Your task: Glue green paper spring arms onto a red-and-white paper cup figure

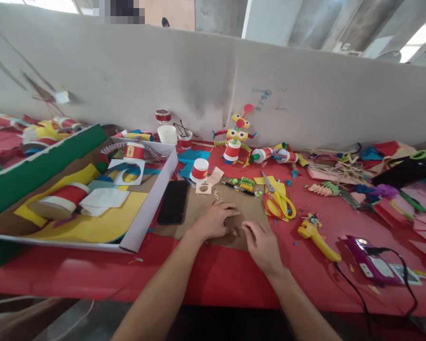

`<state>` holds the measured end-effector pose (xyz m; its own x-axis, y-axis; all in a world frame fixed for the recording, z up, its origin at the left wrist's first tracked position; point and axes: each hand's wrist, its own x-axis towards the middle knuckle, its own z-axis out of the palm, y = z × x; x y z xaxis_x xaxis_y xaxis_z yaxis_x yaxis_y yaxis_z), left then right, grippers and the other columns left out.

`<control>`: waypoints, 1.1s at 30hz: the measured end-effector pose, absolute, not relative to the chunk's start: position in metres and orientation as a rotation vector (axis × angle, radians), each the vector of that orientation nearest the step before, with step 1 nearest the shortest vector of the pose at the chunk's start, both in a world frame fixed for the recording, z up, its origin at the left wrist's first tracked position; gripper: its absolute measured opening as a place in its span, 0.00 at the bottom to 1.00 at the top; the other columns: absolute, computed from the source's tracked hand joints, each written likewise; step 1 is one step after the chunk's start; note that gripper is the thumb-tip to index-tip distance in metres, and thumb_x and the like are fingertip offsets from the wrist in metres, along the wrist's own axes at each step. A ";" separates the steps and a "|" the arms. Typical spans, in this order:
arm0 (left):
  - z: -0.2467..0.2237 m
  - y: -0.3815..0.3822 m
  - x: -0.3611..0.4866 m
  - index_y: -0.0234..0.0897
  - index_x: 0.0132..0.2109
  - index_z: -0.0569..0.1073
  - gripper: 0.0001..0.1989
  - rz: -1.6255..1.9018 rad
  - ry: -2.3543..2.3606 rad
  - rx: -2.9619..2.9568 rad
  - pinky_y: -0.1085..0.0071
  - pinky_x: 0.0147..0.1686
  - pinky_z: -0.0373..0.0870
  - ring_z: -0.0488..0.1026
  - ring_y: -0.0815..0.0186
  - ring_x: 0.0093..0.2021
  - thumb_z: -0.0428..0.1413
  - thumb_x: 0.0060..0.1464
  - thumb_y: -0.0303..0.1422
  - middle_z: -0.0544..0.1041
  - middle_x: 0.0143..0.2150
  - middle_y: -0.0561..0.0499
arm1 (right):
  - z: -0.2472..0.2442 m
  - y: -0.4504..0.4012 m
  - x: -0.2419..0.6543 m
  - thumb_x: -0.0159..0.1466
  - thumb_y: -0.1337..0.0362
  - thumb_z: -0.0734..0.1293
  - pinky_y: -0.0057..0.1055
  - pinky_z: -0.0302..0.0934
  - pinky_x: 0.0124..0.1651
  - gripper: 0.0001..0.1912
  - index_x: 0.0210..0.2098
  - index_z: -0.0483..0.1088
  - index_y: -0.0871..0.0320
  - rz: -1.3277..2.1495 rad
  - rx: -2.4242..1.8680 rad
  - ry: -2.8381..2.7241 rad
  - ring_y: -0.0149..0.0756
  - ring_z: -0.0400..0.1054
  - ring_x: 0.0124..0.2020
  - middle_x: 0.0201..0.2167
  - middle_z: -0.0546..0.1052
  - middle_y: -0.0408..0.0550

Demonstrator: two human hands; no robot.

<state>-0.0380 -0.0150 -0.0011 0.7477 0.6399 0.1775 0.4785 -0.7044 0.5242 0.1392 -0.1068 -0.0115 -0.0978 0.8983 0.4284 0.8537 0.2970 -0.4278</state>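
Note:
Over a brown cardboard sheet (188, 215), my two hands are close together but apart. My left hand (217, 220) has its fingers stretched to the right, with a gap between them and the thumb; I see nothing in it. On the other side, my right hand (261, 240) has thumb and fingers pinched together, and what they hold, if anything, is too small to make out. Beyond the hands lie a cream card piece with a round hole (203, 188), a black pen (243, 190) and green and yellow folded paper springs (247, 183). Scissors with orange and yellow handles (277, 201) rest right of them.
A black phone (173, 202) lies left, beside a white box (149, 208) holding paper and cups. A paper cup (200, 169) stands behind, near a cup figure (232, 150). A yellow glue gun (317, 240) and a corded purple device (371, 260) lie right.

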 end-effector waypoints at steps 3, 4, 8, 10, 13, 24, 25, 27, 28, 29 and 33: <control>-0.002 -0.017 -0.032 0.43 0.56 0.72 0.30 0.554 0.887 2.408 0.57 0.59 0.58 0.66 0.55 0.58 0.64 0.44 0.43 0.72 0.57 0.44 | -0.017 -0.144 0.150 0.68 0.66 0.58 0.28 0.63 0.34 0.10 0.38 0.71 0.58 0.095 -1.507 -1.930 0.34 0.71 0.31 0.30 0.78 0.48; -0.002 -0.018 -0.030 0.43 0.58 0.69 0.32 0.618 0.917 2.354 0.58 0.58 0.60 0.66 0.56 0.58 0.63 0.46 0.42 0.71 0.58 0.44 | -0.016 -0.153 0.157 0.68 0.66 0.59 0.27 0.62 0.32 0.10 0.37 0.71 0.57 0.072 -1.515 -1.904 0.33 0.71 0.28 0.27 0.78 0.47; 0.001 -0.017 -0.026 0.40 0.61 0.65 0.27 0.920 1.167 2.124 0.62 0.53 0.66 0.70 0.59 0.54 0.57 0.54 0.36 0.74 0.55 0.43 | -0.003 -0.171 0.198 0.67 0.62 0.60 0.28 0.59 0.27 0.14 0.26 0.69 0.57 -0.158 -1.682 -1.763 0.32 0.66 0.20 0.19 0.72 0.44; 0.003 -0.014 -0.029 0.37 0.54 0.73 0.19 1.020 1.331 2.017 0.65 0.49 0.69 0.74 0.61 0.48 0.55 0.55 0.29 0.78 0.48 0.44 | 0.004 -0.170 0.223 0.66 0.62 0.59 0.34 0.63 0.37 0.13 0.30 0.70 0.59 -0.339 -1.791 -1.717 0.39 0.69 0.30 0.26 0.74 0.51; 0.006 -0.010 -0.036 0.37 0.42 0.78 0.11 1.090 1.475 1.894 0.69 0.41 0.71 0.77 0.64 0.37 0.53 0.56 0.26 0.81 0.38 0.47 | 0.004 -0.165 0.254 0.62 0.65 0.58 0.50 0.59 0.52 0.19 0.49 0.68 0.66 -0.519 -2.118 -1.692 0.53 0.66 0.49 0.46 0.73 0.64; -0.013 -0.013 -0.028 0.44 0.46 0.78 0.13 0.659 0.870 2.471 0.56 0.60 0.60 0.68 0.59 0.57 0.60 0.52 0.33 0.78 0.51 0.48 | -0.009 -0.157 0.270 0.57 0.65 0.59 0.54 0.61 0.44 0.29 0.58 0.63 0.65 -0.260 -2.641 -1.532 0.59 0.66 0.48 0.53 0.70 0.66; -0.014 -0.013 -0.028 0.44 0.47 0.78 0.14 0.637 0.878 2.478 0.55 0.60 0.59 0.66 0.59 0.59 0.59 0.52 0.33 0.77 0.52 0.48 | -0.010 -0.155 0.272 0.57 0.65 0.58 0.52 0.61 0.43 0.28 0.57 0.63 0.66 -0.262 -2.630 -1.547 0.58 0.67 0.46 0.52 0.71 0.67; -0.013 -0.014 -0.028 0.46 0.49 0.77 0.15 0.578 0.860 2.489 0.54 0.61 0.57 0.63 0.58 0.62 0.59 0.52 0.34 0.76 0.55 0.50 | -0.010 -0.153 0.275 0.57 0.67 0.59 0.49 0.62 0.42 0.27 0.56 0.64 0.68 -0.267 -2.603 -1.577 0.57 0.67 0.46 0.50 0.71 0.69; -0.012 -0.015 -0.029 0.47 0.50 0.76 0.16 0.546 0.842 2.492 0.53 0.61 0.56 0.61 0.57 0.63 0.58 0.53 0.34 0.75 0.56 0.51 | -0.009 -0.151 0.276 0.57 0.68 0.59 0.48 0.62 0.43 0.27 0.56 0.64 0.70 -0.267 -2.595 -1.589 0.56 0.67 0.46 0.49 0.71 0.70; -0.010 -0.015 -0.030 0.48 0.51 0.75 0.17 0.517 0.819 2.493 0.53 0.62 0.55 0.60 0.57 0.64 0.58 0.54 0.33 0.74 0.57 0.52 | -0.008 -0.149 0.277 0.57 0.69 0.60 0.47 0.62 0.44 0.27 0.55 0.64 0.72 -0.263 -2.596 -1.599 0.55 0.68 0.46 0.48 0.72 0.70; 0.001 -0.012 -0.037 0.44 0.58 0.69 0.24 0.581 0.887 2.466 0.52 0.63 0.53 0.59 0.57 0.64 0.58 0.52 0.33 0.68 0.62 0.48 | 0.002 -0.142 0.278 0.57 0.69 0.62 0.42 0.61 0.47 0.27 0.56 0.64 0.73 -0.187 -2.654 -1.643 0.52 0.69 0.45 0.45 0.73 0.68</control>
<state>-0.0370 -0.0123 0.0009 0.7036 0.6719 0.2315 0.4805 -0.6898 0.5416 0.2785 -0.1423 0.0015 0.4410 0.8908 0.1093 0.8926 -0.4481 0.0507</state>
